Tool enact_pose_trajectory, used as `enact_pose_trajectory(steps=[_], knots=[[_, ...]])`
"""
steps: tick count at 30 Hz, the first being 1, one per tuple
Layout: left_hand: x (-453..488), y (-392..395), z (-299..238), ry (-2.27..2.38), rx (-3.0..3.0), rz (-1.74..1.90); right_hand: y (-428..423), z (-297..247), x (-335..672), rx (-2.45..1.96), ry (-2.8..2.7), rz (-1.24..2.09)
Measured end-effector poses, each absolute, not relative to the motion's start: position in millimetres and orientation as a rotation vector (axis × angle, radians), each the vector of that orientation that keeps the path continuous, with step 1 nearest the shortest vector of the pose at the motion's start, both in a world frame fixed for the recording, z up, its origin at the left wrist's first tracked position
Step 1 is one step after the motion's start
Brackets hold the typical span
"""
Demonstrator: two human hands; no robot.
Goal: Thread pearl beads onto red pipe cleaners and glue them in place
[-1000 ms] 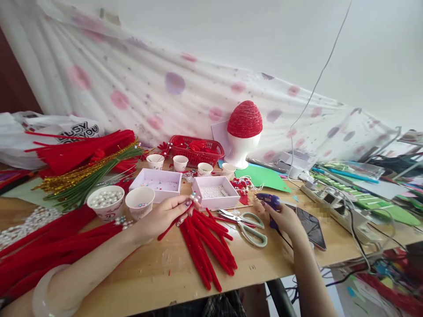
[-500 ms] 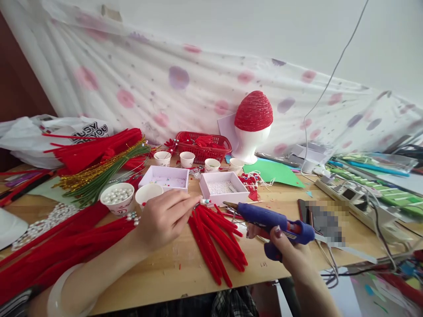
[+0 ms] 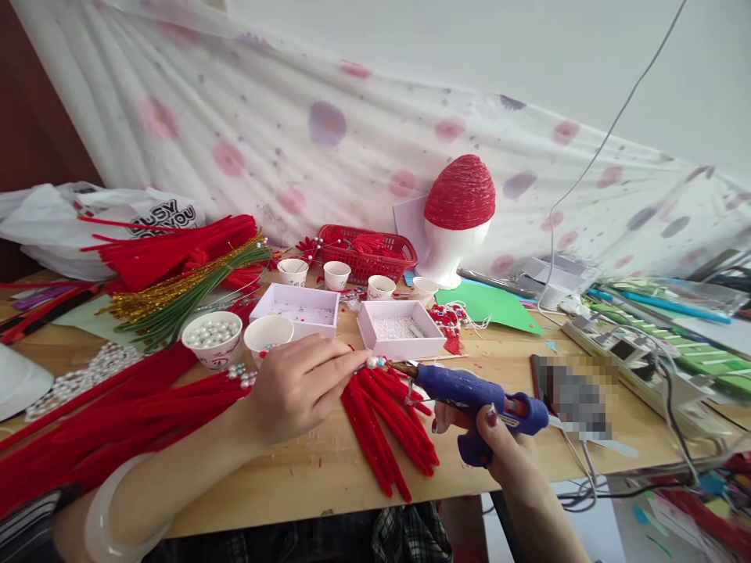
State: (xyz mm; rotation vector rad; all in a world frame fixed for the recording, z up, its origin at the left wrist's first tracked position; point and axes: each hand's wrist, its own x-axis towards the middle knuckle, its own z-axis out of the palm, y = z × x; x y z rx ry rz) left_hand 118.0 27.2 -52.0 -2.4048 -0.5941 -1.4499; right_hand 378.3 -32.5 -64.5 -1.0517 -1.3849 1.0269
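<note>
My left hand is closed, its fingertips pinching a small cluster of pearl and turquoise beads; whatever the cluster is fixed to is hidden by the fingers. In my right hand is a blue hot glue gun, held by the handle. The gun's nozzle points left and lies right beside the beads; I cannot tell whether it touches them. Below and behind the beads, red pipe cleaners fan out on the wooden table.
Close to my left hand stand a paper cup of pearls and another paper cup. Behind are two white bead boxes, a red basket and a red-wrapped foam head. A power strip with cables lies to the right.
The glue gun has moved left, bringing its nozzle from a small gap up against or next to the beads. My left hand keeps its pinch. The view has shifted slightly.
</note>
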Motion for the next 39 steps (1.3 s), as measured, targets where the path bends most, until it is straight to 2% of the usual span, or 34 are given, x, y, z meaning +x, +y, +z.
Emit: enact_pose_trajectory(steps=[18, 22, 28, 39], knots=[[117, 31, -53, -0.543, -2.309, -1.298, -29, -62, 389, -1.163, -1.607, 0.984], [115, 32, -55, -0.534, -2.318, -1.297, -30, -57, 387, -1.164, -1.507, 1.066], [114, 33, -54, -0.560, -2.333, -1.326, -33, -48, 379, -1.144, -1.429, 1.016], [115, 31, -56, -0.563, -2.373, -1.340, -29, -62, 386, -1.122, -1.451, 1.079]])
